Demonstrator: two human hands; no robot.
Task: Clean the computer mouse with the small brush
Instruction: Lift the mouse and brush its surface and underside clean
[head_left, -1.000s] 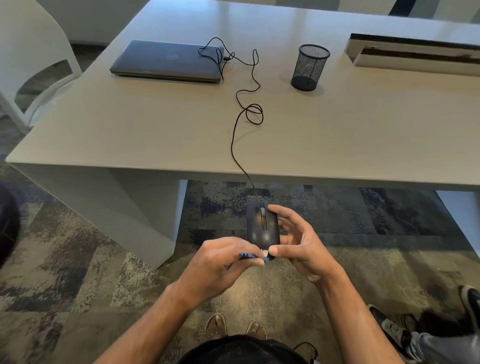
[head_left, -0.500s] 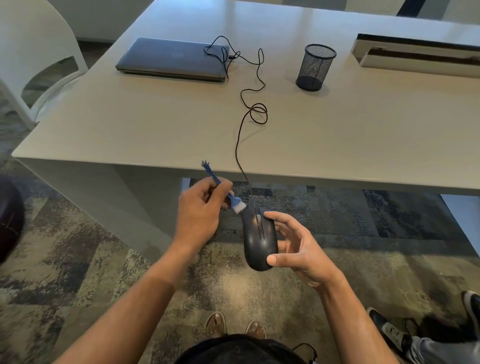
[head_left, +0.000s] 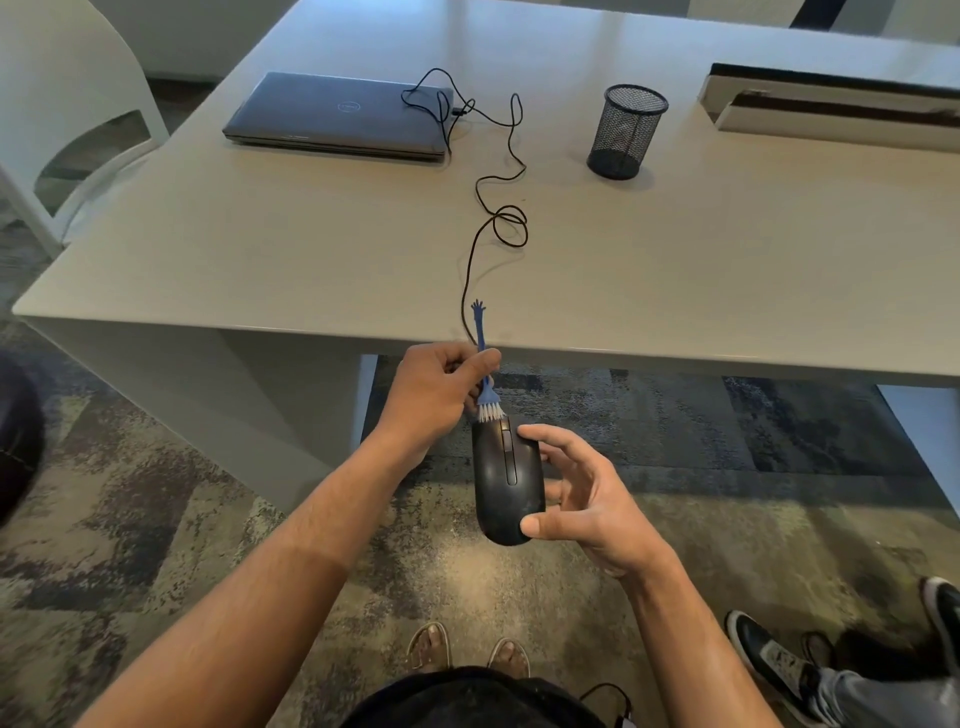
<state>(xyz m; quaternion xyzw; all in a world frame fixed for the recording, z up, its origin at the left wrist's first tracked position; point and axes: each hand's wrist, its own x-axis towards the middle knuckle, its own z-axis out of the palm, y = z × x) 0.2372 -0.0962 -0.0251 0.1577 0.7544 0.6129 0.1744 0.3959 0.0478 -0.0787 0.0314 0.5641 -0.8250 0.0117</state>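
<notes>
While our right hand (head_left: 587, 499) cradles the wired mouse (head_left: 506, 483), left hand (head_left: 431, 395) pinches the blue brush (head_left: 488, 400) (bristles at front edge); sweep rearward next.

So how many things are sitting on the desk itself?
3, apart from the mouse cable: a closed laptop far left, a mesh pen cup centre right, and a long tray far right, partly cut off.

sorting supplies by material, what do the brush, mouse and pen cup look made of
Brush: blue handle looks like moulded plastic, pale bristles probably synthetic. Mouse: black plastic, semi-gloss with soft sheen. Pen cup: black wire mesh, see-through, likely metal.
</notes>
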